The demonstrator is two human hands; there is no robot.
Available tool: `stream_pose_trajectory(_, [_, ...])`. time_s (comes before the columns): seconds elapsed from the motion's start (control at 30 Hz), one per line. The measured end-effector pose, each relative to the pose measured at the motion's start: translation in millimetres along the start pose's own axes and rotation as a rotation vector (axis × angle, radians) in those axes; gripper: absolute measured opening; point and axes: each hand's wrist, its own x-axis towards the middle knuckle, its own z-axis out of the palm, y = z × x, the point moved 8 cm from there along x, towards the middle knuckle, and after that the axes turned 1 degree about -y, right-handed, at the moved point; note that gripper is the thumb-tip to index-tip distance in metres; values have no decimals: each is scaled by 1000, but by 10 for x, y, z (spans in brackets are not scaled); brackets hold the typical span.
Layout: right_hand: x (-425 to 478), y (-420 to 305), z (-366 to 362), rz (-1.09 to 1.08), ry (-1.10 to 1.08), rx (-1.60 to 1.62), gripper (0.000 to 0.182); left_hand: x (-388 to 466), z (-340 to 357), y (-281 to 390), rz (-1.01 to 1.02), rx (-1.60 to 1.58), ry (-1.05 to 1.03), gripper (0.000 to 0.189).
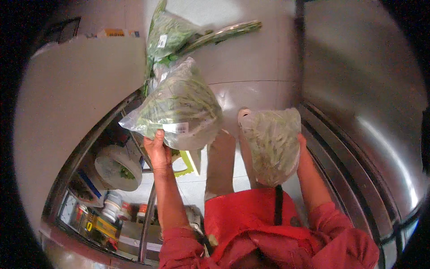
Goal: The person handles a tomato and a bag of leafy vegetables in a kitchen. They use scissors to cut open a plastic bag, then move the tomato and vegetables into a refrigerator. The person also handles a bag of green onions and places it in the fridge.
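Observation:
My left hand (158,149) grips a large clear plastic bag of green vegetables (188,104) by its lower left edge, thumb on top; the bag bears a white label. At the right, my right hand (302,144) holds a second clear bag of greens (272,144) by its right side, most of the fingers hidden behind it. Beyond the left bag, another labelled bag of leafy greens (171,33) lies on the floor. A bundle of long stems (228,33) reaches out from beside it to the right.
A table or counter (80,87) spans the left, with a metal-framed shelf below holding a white tub (117,168), jars (112,205) and boxes. A yellow-green plastic item (188,163) is near my legs. Metal ledges (339,161) and a shiny metal panel (366,84) flank the right.

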Motion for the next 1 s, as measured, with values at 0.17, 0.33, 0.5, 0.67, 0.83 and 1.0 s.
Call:
stream_pose_trajectory(0.17, [-1248, -106, -283, -93, -6, 159, 68, -641, 994, 632, -12, 235, -250, 50])
stream_pose_trajectory(0.33, [-2280, 43, -704, -113, 142, 221, 67, -2130, 3252, 2016, 718, 888, -1241, 64])
stream_pose_trajectory(0.5, [-2892, 198, -838, -158, 150, 244, 64, -3732, 4469, 2198, 762, 1018, -1832, 83])
stream_pose_trajectory(0.67, [-2949, 440, -1130, -180, 189, 331, 59, -4747, 5034, 2443, 1136, 1072, -1989, 74])
stream_pose_trajectory(0.83, [-3192, 180, -692, -252, 175, 365, 60, -4989, 5246, 2253, 1393, 1199, -1944, 53])
stream_pose_trajectory(1.0, [-3172, 16, -589, -262, 57, 309, 62, -4912, 5202, 2080, 1463, 1162, -1954, 47])
